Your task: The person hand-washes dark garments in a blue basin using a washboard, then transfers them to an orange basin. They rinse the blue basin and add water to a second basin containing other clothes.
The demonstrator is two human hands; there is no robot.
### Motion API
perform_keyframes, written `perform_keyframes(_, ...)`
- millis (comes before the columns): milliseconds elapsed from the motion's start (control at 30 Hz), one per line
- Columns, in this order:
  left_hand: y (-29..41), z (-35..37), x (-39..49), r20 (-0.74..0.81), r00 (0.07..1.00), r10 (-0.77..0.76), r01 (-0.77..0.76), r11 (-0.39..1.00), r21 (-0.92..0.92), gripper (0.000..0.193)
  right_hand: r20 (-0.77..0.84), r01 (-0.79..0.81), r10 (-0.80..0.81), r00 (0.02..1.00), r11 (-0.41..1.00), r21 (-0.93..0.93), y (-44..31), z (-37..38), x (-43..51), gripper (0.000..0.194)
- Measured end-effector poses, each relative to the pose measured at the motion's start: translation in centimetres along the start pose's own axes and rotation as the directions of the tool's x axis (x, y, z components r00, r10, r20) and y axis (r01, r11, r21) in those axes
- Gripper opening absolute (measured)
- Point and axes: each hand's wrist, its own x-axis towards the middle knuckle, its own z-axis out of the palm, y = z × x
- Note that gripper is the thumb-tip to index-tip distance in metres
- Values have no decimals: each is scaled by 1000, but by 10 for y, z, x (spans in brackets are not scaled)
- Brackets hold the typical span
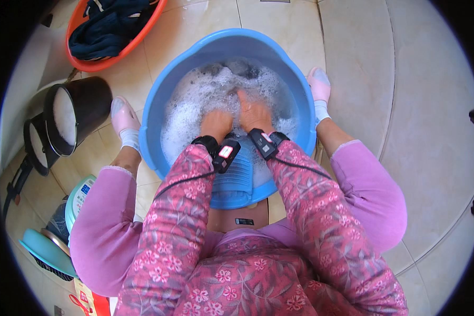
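Observation:
A blue plastic basin (pixel 229 35) of soapy water stands between my feet. White foam (pixel 185 106) covers much of the water. My left hand (pixel 216 123) is in the suds with its fingers hidden. Beside it, my right hand (pixel 256 114) shows a thumb or finger pointing forward; its other fingers are blurred or under foam. What either hand grips is not visible. Dark wet cloth (pixel 243 68) breaks the surface at the far side, beyond both hands. A blue ribbed washboard (pixel 233 177) slopes up to the near rim, below my wrists.
An orange tub (pixel 158 19) with dark clothes (pixel 102 35) sits at the far left. Two black buckets (pixel 91 110) lie tilted in view beside my left foot, white inside. A turquoise basin (pixel 47 252) and a red-and-white bag (pixel 91 300) are at lower left. Tiled floor (pixel 355 79) extends rightward.

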Motion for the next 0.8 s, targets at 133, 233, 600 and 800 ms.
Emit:
perform_keyframes(133,-8,-8,18,-190,981,22,-47,991,-128,22,-70,135,-146,987,980,-146,0,-18,14,46)
perform_keyframes(233,-10,-28,21,-135,960,-247,166,885,-435,28,-126,120,-127,984,991,-59,-2,-17,9,48)
perform_keyframes(600,8,-5,-84,-196,930,-309,271,942,-201,34,-275,352,-338,900,936,2,-44,-47,-99,33)
perform_keyframes(800,34,-9,-120,384,897,-218,146,-674,-724,83,-437,348,-167,884,859,375,-58,-150,-129,40)
